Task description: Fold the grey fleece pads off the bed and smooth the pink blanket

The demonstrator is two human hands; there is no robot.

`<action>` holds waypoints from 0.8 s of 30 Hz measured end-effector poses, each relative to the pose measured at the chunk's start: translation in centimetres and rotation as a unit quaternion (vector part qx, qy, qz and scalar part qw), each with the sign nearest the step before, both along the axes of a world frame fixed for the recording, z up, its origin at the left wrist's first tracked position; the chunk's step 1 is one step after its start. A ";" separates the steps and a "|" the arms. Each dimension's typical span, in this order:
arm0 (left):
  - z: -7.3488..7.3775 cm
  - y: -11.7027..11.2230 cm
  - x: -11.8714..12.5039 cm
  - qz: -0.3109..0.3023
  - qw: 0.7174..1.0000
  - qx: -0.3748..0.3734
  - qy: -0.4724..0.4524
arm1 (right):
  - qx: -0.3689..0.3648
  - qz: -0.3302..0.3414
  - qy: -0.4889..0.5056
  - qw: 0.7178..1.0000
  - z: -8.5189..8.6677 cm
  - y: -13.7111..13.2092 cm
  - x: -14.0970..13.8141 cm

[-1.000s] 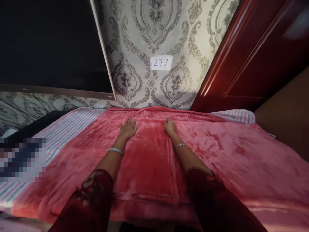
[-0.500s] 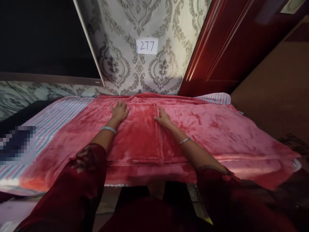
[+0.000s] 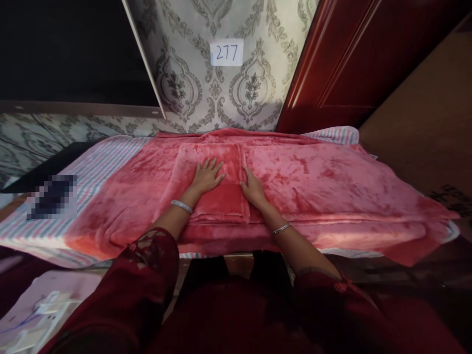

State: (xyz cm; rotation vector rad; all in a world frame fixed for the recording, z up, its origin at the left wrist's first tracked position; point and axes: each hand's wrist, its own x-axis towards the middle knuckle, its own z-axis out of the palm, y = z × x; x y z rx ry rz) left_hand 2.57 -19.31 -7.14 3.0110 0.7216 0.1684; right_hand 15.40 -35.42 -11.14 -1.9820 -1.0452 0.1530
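A pinkish-red plush blanket (image 3: 306, 182) lies spread across the table, part of it folded into a layered rectangular panel (image 3: 217, 199) in the middle. On top of this panel my left hand (image 3: 207, 177) rests flat, fingers spread, holding nothing. My right hand (image 3: 254, 188) is at the panel's right edge, its thumb apart from its fingers and touching the raised fold. Its fingertips are partly hidden by the hand's angle, but no grip on the cloth shows.
Beneath the blanket is a striped cloth (image 3: 114, 160). A blurred dark object (image 3: 51, 196) lies on it at left. A screen (image 3: 73, 54) stands behind left, a red wooden panel (image 3: 332, 64) behind right, and a cardboard box (image 3: 416, 113) at right. A paper marked 277 (image 3: 226, 52) hangs on the wall.
My left hand has moved right and slightly nearer, across the folded panel, its fingers more spread. My right hand stays by the panel's right edge. The view has shifted slightly.
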 end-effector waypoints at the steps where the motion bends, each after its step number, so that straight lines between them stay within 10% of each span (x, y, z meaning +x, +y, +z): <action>1: 0.0 0.0 0.0 -0.001 1.000 -0.001 -0.001 | 0.003 -0.001 0.007 1.000 0.0 -0.3 0.1; 12: 1.3 0.1 -0.6 -0.035 0.995 -0.089 -0.011 | 0.036 0.026 0.167 0.985 -0.5 -4.7 -1.0; 17: 1.5 -5.0 -4.9 -0.258 0.955 -0.103 -0.107 | 0.077 0.051 0.276 0.957 -0.3 -4.8 -0.6; 24: 0.4 -10.1 -7.0 -0.312 0.941 -0.040 -0.121 | 0.072 0.058 0.243 0.966 -0.8 -3.2 0.0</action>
